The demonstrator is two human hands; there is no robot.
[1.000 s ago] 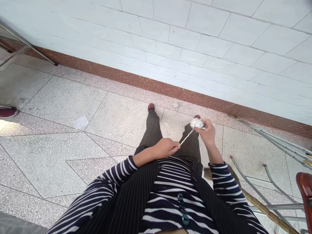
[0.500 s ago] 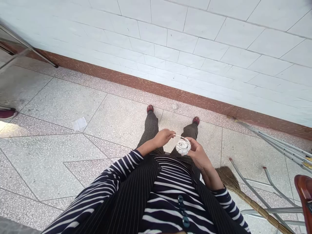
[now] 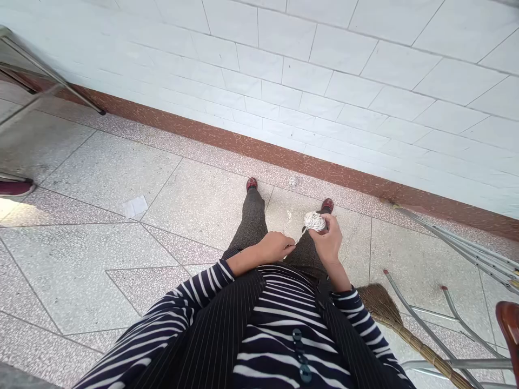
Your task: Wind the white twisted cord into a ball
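My right hand [image 3: 329, 243] grips a wound ball of white cord [image 3: 314, 221] from its right side, fingers and thumb closed round it, above my right leg. A short stretch of cord [image 3: 300, 236] runs down and left from the ball to my left hand [image 3: 276, 247]. The fingertips of my left hand are pinched on that strand, close in front of my waist. Loose ends cannot be made out beyond the pinch.
A straw broom [image 3: 379, 302] and a metal-legged chair [image 3: 446, 308] are on the right, with metal crutch-like poles [image 3: 466, 243] by the wall. White paper [image 3: 135, 207] and a small whitish round object [image 3: 292, 182] lie on the floor. A metal-legged table [image 3: 52, 70] stands at left.
My right hand has raised the ball forward, toward the wall. My left hand has come back nearer my waist, so the strand now slopes down to it.
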